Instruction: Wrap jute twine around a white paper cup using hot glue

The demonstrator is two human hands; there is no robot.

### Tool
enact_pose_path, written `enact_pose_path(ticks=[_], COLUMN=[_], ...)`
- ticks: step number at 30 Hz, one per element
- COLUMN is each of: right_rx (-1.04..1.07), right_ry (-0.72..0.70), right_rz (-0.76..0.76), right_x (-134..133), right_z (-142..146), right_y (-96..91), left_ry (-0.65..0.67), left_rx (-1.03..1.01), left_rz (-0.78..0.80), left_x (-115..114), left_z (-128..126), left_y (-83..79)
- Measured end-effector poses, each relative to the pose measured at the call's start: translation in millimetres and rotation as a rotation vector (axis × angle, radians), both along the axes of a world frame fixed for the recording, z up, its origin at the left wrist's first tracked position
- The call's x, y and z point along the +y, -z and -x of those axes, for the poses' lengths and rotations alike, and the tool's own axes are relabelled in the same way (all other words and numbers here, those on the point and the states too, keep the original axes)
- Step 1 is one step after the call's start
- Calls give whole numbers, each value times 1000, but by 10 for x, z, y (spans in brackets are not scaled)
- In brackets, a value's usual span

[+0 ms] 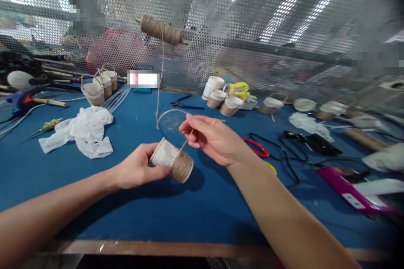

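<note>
My left hand (139,167) grips a white paper cup (163,154) that lies tilted on its side, base pointing to the lower right. Brown twine (182,168) is wound round the lower part of the cup. My right hand (210,136) pinches the loose strand of this twine just above the cup, thumb and fingers pressed together. From there the strand loops left and runs up to a twine spool (161,30) hung on a rod against the perforated metal screen.
Cups with twine handles stand at the back left (94,94) and back centre (232,106). A blue glue gun (25,100) and crumpled white cloth (82,130) lie left. Pliers (186,104), black cables and a purple box (350,189) are also on the blue table (132,218).
</note>
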State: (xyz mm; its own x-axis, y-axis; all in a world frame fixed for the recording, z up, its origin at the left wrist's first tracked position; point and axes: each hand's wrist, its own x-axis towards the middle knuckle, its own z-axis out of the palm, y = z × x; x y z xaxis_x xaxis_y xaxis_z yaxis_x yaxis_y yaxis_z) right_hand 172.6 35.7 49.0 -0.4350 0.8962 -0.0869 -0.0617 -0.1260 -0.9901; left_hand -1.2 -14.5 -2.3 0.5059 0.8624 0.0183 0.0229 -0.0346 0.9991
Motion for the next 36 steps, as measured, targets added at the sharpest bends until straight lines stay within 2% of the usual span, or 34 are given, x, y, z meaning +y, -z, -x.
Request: enact_pose_path(ticks=[4,8,12,17,26,36], right_rx=[86,100,25,-46,-243,-323], right_ry=[-59,-117,-135,-59,181,209], right_rz=[63,53,1,-136,-401,-384], right_x=[-67,-125,-147,-151,-213,-195], right_z=[-107,-153,-165,-173,-174,-129], right_y=[-12,57,114,162,209,271], left_ry=[-13,-22,-13,0,-12,11], left_rx=[-87,-45,5,23,21,86], left_rz=[91,103,89,90,82,-21], left_x=[-5,-11,-13,-6,-8,-50], left_z=[-19,-18,-3,-10,-13,-9], left_y=[-24,-20,8,12,25,32])
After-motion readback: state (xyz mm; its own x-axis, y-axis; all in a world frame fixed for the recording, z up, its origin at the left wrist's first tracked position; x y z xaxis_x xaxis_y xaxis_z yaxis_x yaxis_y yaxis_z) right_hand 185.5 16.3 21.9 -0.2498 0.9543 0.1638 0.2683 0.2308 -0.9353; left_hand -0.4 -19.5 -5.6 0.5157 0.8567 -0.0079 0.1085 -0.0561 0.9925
